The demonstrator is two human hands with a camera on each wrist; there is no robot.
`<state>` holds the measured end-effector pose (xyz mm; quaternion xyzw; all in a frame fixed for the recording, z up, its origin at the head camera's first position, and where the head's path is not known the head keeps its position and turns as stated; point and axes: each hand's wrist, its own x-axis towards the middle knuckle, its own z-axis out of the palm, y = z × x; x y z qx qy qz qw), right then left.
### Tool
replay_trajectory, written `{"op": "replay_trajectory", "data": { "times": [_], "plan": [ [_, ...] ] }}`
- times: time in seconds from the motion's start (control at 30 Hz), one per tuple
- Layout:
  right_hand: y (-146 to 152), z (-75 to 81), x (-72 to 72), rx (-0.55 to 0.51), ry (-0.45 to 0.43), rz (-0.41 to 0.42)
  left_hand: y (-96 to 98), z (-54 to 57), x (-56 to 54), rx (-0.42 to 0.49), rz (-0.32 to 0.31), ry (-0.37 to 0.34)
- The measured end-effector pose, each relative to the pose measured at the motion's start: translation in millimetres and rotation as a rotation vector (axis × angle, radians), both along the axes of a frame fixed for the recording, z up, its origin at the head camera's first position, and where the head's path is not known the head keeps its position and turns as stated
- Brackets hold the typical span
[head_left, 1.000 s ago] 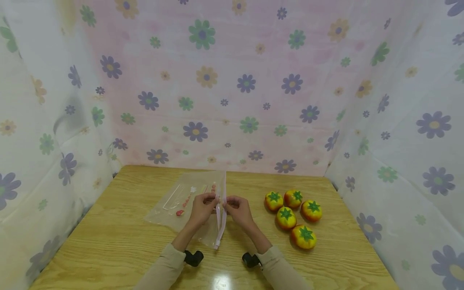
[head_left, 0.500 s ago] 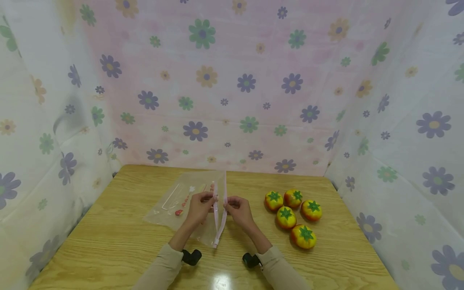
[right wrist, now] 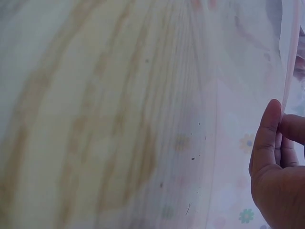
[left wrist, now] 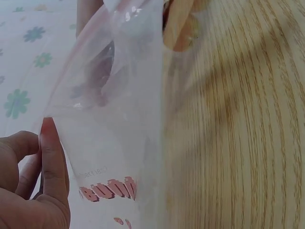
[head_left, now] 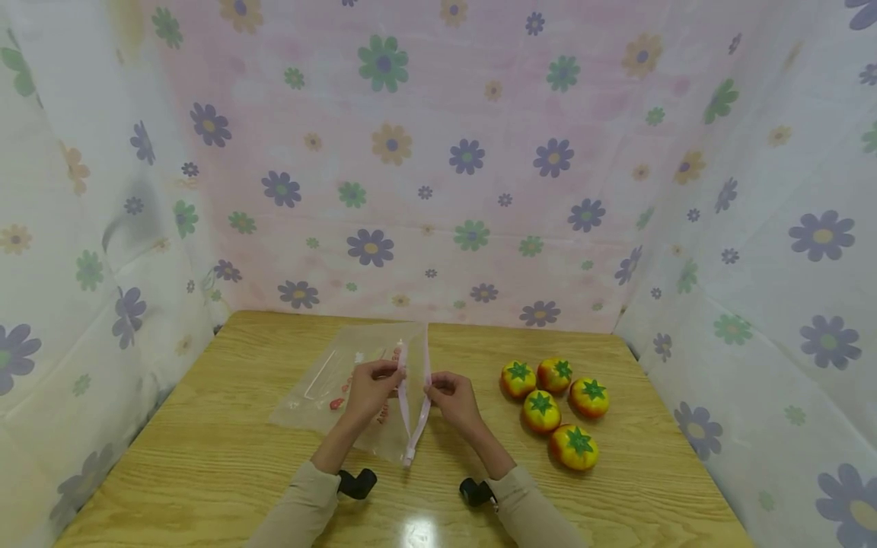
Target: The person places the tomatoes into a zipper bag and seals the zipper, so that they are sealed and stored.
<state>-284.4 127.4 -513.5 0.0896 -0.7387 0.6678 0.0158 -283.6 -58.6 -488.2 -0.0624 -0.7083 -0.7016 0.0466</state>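
A clear zip bag [head_left: 322, 380] with red printing and a pink zip edge lies on the table, its mouth spread toward the right. My left hand [head_left: 371, 392] pinches the left side of the mouth between thumb and fingers. On the opposite edge, my right hand [head_left: 455, 397] pinches the pink strip. Between the two hands the mouth gapes, and the slider [head_left: 409, 454] sits at its near end. In the left wrist view the bag film [left wrist: 114, 129] rises from the fingertips, with red letters low on it. The right wrist view has the thumb and fingers [right wrist: 271, 112] on the pink edge.
Several yellow-red toy fruits with green star-shaped tops [head_left: 541, 412] stand in a cluster right of my right hand. The wooden table [head_left: 205, 457] is enclosed by a flowered cloth [head_left: 425, 152] at the back and both sides. Black wrist devices [head_left: 358, 484] hang under both sleeves.
My left hand has moved a little left with its side of the bag, so the mouth gapes wider. My right hand has stayed nearly in place. The toy fruits have not moved.
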Motion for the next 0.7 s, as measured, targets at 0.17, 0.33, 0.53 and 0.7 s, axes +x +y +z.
{"op": "replay_trajectory", "data": {
  "times": [0.17,0.33,0.53,0.7],
  "plan": [
    [1,-0.1,0.7,0.012,-0.015,0.004,-2.4,0.8,0.8,0.024,0.008,-0.011],
    [2,20.6,13.2,0.036,-0.018,0.014,-3.9,3.3,1.5,0.067,0.008,-0.032],
    [3,32.1,19.3,0.049,-0.016,0.015,-6.1,7.3,1.9,0.091,0.018,-0.038],
    [8,17.4,8.0,0.035,-0.043,0.013,-9.2,10.6,2.7,0.087,0.035,-0.043]
  ]
}}
